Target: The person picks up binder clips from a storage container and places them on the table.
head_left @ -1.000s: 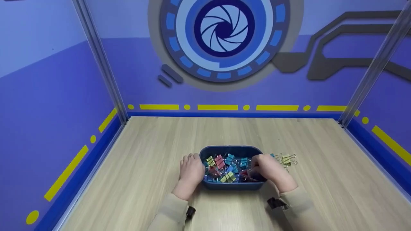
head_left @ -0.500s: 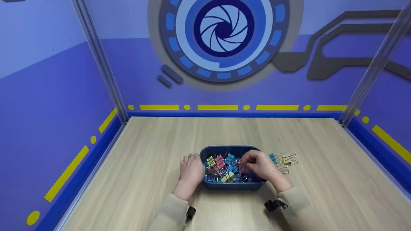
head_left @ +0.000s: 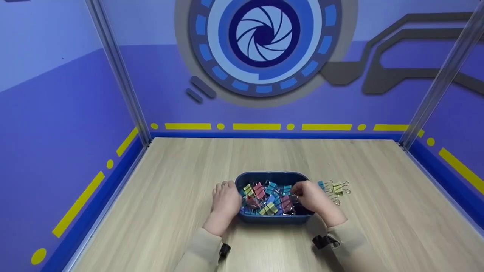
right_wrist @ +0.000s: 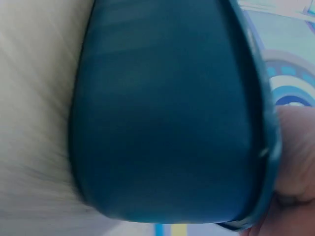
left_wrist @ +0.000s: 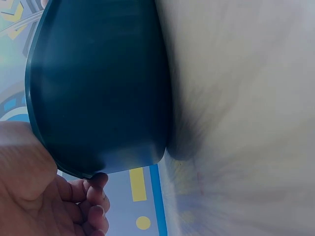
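A dark blue plastic box (head_left: 274,219) holds several binder clips in pink, yellow and blue. My left hand (head_left: 226,199) grips its left end, with the fingers (left_wrist: 96,196) curled by the rim in the left wrist view. My right hand (head_left: 311,195) reaches over the right end, its fingers bent inside the box among the clips. Beside those fingertips lies a pink binder clip (head_left: 286,204). Whether the right fingers pinch a clip I cannot tell. A yellow binder clip (head_left: 269,208) lies near the front wall, and a red-pink clip (head_left: 258,190) further back.
On the wooden table (head_left: 181,170), right of the box, lie a yellow binder clip (head_left: 339,187) and a blue one (head_left: 321,184), partly behind the right hand. Purple-blue panels (head_left: 151,83) stand at the back and both sides of the table.
The right hand moved up and left in the box with a pink binder clip, then drew back right. That clip now lies apart from the fingers. The left hand and box stay put.
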`<action>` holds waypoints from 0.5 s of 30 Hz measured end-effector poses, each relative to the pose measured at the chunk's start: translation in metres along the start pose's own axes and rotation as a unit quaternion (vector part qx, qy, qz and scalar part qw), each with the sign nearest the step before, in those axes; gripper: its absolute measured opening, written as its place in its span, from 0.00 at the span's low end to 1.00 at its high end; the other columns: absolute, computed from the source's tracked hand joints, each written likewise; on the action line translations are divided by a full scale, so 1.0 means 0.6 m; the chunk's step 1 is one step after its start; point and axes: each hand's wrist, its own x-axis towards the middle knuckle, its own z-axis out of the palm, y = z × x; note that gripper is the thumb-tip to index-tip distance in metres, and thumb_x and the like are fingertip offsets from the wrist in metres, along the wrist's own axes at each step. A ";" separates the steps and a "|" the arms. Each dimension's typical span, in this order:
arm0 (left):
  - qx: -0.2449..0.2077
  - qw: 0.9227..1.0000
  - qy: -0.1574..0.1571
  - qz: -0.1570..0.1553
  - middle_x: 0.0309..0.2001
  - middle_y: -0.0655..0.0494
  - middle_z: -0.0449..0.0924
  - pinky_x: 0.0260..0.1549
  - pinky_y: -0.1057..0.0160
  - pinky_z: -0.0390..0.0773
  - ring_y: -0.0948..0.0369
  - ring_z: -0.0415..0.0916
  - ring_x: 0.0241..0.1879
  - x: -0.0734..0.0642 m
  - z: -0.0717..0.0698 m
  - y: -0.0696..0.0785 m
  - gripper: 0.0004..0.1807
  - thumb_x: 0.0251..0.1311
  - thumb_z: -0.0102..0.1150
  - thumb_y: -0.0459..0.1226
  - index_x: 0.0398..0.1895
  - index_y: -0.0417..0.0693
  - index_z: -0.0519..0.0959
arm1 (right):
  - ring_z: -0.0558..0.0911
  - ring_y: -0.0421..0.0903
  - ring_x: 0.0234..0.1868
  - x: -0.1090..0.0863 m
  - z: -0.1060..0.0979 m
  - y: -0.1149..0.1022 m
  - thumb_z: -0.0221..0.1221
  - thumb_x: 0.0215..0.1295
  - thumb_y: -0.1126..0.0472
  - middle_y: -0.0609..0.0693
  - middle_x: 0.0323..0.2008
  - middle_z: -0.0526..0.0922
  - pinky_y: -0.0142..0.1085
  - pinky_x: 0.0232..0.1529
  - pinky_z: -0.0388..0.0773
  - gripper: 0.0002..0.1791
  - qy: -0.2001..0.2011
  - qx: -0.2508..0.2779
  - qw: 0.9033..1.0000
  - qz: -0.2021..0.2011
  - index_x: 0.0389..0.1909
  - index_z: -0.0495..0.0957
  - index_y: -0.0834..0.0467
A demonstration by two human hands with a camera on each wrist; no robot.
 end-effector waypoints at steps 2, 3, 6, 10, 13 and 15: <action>-0.001 1.000 -0.002 -0.001 0.40 0.41 0.80 0.45 0.49 0.72 0.45 0.75 0.44 0.001 0.000 0.000 0.12 0.62 0.59 0.36 0.42 0.35 0.77 | 0.78 0.39 0.29 -0.002 -0.004 -0.003 0.56 0.44 0.81 0.49 0.27 0.85 0.37 0.33 0.79 0.15 -0.011 -0.014 1.000 -0.017 0.27 0.84 0.62; -0.002 1.000 -0.003 -0.001 0.41 0.41 0.80 0.45 0.48 0.72 0.45 0.74 0.45 0.001 -0.001 0.001 0.12 0.62 0.59 0.36 0.42 0.35 0.77 | 0.76 0.38 0.28 -0.003 -0.006 -0.003 0.56 0.44 0.81 0.48 0.26 0.84 0.35 0.31 0.77 0.14 -0.019 -0.018 0.999 -0.025 0.27 0.84 0.62; -0.003 1.000 -0.002 -0.001 0.41 0.40 0.80 0.46 0.48 0.72 0.44 0.75 0.45 0.000 0.000 0.001 0.12 0.62 0.59 0.36 0.42 0.35 0.77 | 0.75 0.36 0.27 -0.005 -0.011 -0.004 0.61 0.44 0.79 0.47 0.25 0.83 0.33 0.30 0.75 0.12 -0.040 -0.010 0.999 -0.027 0.26 0.84 0.61; -0.003 1.000 0.005 0.000 0.40 0.41 0.80 0.45 0.48 0.72 0.44 0.75 0.44 0.000 0.002 0.000 0.10 0.62 0.57 0.35 0.41 0.35 0.77 | 0.76 0.35 0.27 -0.006 -0.012 -0.004 0.70 0.45 0.75 0.47 0.25 0.85 0.32 0.31 0.76 0.09 -0.056 0.004 0.998 -0.023 0.27 0.85 0.60; -0.002 1.000 0.008 0.000 0.39 0.41 0.80 0.44 0.48 0.72 0.44 0.75 0.44 0.000 0.003 0.000 0.10 0.62 0.56 0.34 0.41 0.35 0.77 | 0.75 0.34 0.26 -0.005 -0.009 -0.002 0.72 0.46 0.72 0.46 0.24 0.84 0.32 0.30 0.75 0.07 -0.061 0.007 0.998 -0.031 0.26 0.85 0.60; -0.002 1.000 0.009 0.000 0.39 0.41 0.79 0.44 0.48 0.72 0.44 0.75 0.44 0.001 0.003 0.000 0.10 0.62 0.57 0.34 0.41 0.35 0.77 | 0.75 0.34 0.26 -0.003 -0.006 -0.001 0.72 0.48 0.71 0.45 0.23 0.84 0.31 0.30 0.75 0.06 -0.062 0.005 0.998 -0.033 0.25 0.85 0.60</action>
